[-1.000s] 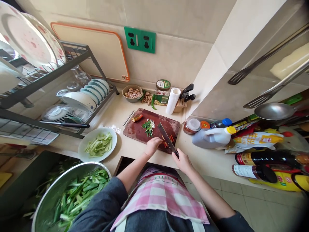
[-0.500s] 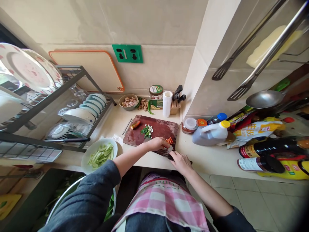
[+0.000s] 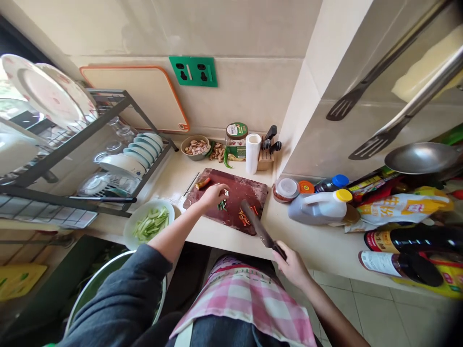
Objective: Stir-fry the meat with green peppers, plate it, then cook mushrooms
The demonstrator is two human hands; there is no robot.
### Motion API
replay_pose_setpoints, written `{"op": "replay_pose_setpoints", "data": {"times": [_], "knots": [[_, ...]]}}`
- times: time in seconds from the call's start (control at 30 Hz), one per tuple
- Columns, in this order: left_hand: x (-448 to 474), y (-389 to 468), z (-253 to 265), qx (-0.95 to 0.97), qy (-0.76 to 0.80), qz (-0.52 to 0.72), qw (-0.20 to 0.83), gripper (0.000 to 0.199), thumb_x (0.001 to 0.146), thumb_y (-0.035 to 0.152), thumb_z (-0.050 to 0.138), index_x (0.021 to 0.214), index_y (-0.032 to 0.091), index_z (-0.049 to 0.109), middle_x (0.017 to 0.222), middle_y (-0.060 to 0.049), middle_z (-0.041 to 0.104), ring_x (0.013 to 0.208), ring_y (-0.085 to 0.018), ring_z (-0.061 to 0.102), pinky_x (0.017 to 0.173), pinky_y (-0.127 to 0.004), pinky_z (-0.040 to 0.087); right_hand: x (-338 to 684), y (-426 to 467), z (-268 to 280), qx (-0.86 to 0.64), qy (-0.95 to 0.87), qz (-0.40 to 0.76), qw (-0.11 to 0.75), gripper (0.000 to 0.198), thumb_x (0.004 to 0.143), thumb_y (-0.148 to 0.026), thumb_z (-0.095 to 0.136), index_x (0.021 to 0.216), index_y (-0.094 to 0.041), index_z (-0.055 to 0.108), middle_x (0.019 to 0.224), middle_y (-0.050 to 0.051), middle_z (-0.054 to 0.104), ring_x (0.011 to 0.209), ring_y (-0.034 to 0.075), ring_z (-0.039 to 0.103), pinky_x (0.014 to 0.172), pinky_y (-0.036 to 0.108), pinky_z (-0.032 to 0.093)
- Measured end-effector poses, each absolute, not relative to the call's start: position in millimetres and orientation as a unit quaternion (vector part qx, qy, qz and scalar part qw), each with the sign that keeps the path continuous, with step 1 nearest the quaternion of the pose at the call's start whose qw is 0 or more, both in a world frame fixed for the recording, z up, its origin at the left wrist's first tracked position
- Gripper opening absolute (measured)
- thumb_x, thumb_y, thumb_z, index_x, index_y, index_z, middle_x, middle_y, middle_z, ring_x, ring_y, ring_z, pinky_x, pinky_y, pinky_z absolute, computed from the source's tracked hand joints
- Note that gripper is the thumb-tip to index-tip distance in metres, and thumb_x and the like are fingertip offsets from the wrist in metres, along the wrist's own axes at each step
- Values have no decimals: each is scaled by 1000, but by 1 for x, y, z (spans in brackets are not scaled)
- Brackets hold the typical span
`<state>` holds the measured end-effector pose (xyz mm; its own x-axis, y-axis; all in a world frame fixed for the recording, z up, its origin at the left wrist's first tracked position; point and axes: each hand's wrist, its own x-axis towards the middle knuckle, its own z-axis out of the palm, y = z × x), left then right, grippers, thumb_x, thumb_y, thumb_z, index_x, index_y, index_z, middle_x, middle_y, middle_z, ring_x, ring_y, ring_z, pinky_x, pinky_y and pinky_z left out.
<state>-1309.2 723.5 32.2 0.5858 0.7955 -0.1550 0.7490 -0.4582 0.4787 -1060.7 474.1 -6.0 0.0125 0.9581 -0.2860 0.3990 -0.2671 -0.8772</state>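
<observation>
My right hand grips the dark handle of a kitchen knife, whose blade slants over the right part of the brown cutting board. Thin orange-red strips lie beside and partly behind the blade. Over the left half of the board is my left hand, fingers curled together above chopped green and white pieces. Whatever its fingertips hold, if anything, is hidden. A short orange-red chunk with a darker end rests near the board's upper left corner.
Left of the board stands a bowl of pale green slices, below a dish rack. Behind are a bowl of garlic, a paper roll and a knife block. Jars, a jug and bottles crowd the right side.
My left hand has moved left from the strips to the green and white pieces. My right hand has drawn back toward me and right, and the knife blade now shows clearly.
</observation>
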Motion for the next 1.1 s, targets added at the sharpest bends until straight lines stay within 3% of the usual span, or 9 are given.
{"op": "replay_pose_setpoints", "data": {"times": [0.1,0.17,0.27,0.57,0.73,0.9,1.1], "knots": [[-1302,688,13,824,498,21,268,69,58,23,78,122,14,53,104,-10,60,90,-24,62,81,-33,50,-1033,475,-27,-640,-358,581,354,32,83,-54,46,79,-22,46,64,-5,50,41,8,45,36,22,40],[-1281,662,-7,805,524,7,276,91,48,22,84,130,15,45,111,-11,55,95,-26,62,80,-32,50,-1022,482,-41,-621,-302,618,375,38,79,-58,51,75,-22,42,63,-7,48,38,5,40,33,19,36],[-1250,640,-31,777,567,-1,274,104,46,19,84,137,18,34,119,-13,48,105,-29,59,86,-33,48,-1016,493,-59,-599,-270,646,388,43,74,-61,56,75,-21,43,62,-8,49,37,3,38,32,17,35],[-1240,637,-43,745,604,36,281,92,49,21,84,131,23,42,117,-8,45,110,-26,54,93,-34,45,-1051,517,-78,-542,-287,705,358,50,69,-68,56,76,-22,39,58,-10,47,35,2,37,29,15,34],[-1243,637,-39,745,606,69,270,86,51,19,83,128,24,45,106,-4,46,100,-23,57,89,-34,47,-1080,523,-80,-515,-290,717,370,49,68,-67,56,77,-22,38,56,-11,47,33,2,35,28,15,33],[-1248,627,-22,770,577,80,259,84,52,17,81,128,24,45,103,-3,47,97,-22,57,87,-34,47,-1099,501,-67,-492,-277,713,416,49,69,-66,58,76,-22,39,56,-10,48,33,3,36,28,16,34],[-1199,576,26,835,456,126,280,80,58,15,75,130,27,45,108,-4,49,94,-20,59,85,-32,49,-1083,409,-15,-486,-200,666,529,44,76,-62,56,77,-22,40,59,-9,51,30,2,37,28,16,34]]}}
